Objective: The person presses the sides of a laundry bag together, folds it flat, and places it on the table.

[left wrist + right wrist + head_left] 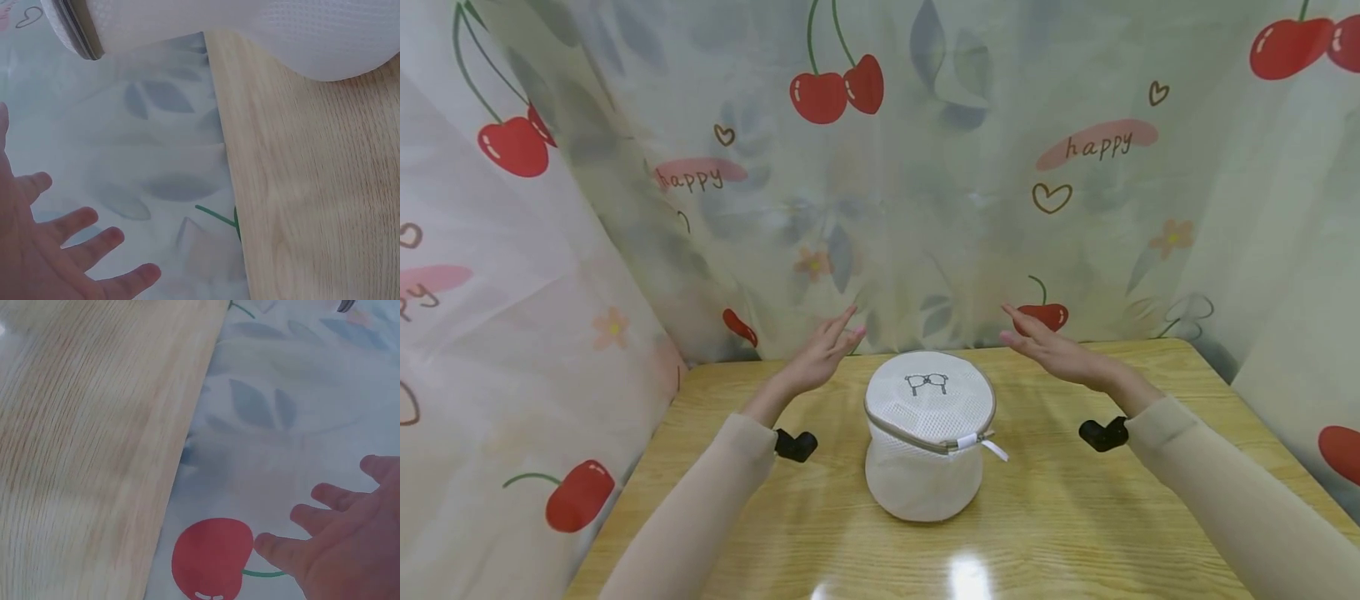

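A round white mesh laundry bag (925, 467) stands upright on the wooden table, a small glasses drawing on its top. A grey-brown zipper (910, 439) runs around the upper edge, with a white pull tab (995, 450) hanging at the front right. To the bag's left, my left hand (820, 354) is raised with its fingers extended, holding nothing. On the other side my right hand (1056, 354) is held up the same way, apart from the bag. Spread fingers (94, 250) show in the left wrist view, below the bag's pale side.
The wood-grain table (1045, 533) reaches back to a curtain (910, 217) printed with cherries, hearts and "happy". More of this cloth hangs at both sides. A black wrist device (796, 445) sits at the left cuff, another black device (1103, 434) at the right.
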{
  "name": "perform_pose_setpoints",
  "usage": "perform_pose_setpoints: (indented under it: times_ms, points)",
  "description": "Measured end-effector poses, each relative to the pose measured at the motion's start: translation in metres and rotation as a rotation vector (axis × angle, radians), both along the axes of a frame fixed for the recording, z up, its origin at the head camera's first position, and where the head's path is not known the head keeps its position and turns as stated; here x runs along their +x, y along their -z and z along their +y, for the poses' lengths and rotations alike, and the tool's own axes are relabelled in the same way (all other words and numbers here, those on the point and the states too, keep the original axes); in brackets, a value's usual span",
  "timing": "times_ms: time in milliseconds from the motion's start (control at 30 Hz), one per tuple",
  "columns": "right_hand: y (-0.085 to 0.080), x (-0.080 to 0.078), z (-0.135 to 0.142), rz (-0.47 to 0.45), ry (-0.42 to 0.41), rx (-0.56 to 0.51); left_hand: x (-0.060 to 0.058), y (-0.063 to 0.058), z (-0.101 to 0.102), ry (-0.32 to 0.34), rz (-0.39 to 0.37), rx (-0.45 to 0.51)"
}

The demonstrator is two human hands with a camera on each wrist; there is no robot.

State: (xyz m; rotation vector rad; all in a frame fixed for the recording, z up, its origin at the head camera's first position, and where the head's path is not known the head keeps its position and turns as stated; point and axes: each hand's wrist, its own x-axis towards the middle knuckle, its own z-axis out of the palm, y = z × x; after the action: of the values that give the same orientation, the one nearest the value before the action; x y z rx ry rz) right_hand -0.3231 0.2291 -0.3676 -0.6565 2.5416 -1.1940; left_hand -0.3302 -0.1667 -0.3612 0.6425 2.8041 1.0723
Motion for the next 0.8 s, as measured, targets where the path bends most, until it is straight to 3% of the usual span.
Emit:
perform_pose_setpoints:
  times_ms: [533,800]
  points:
    - [-0.006,0.009,-0.003,-0.060,-0.021,-0.054,0.007,0.000,-0.003,0.040,-0.049,0.082]
    - [-0.008,0.009,-0.004,-0.083,-0.022,-0.057,0.011,-0.001,-0.006,0.069,-0.162,0.115]
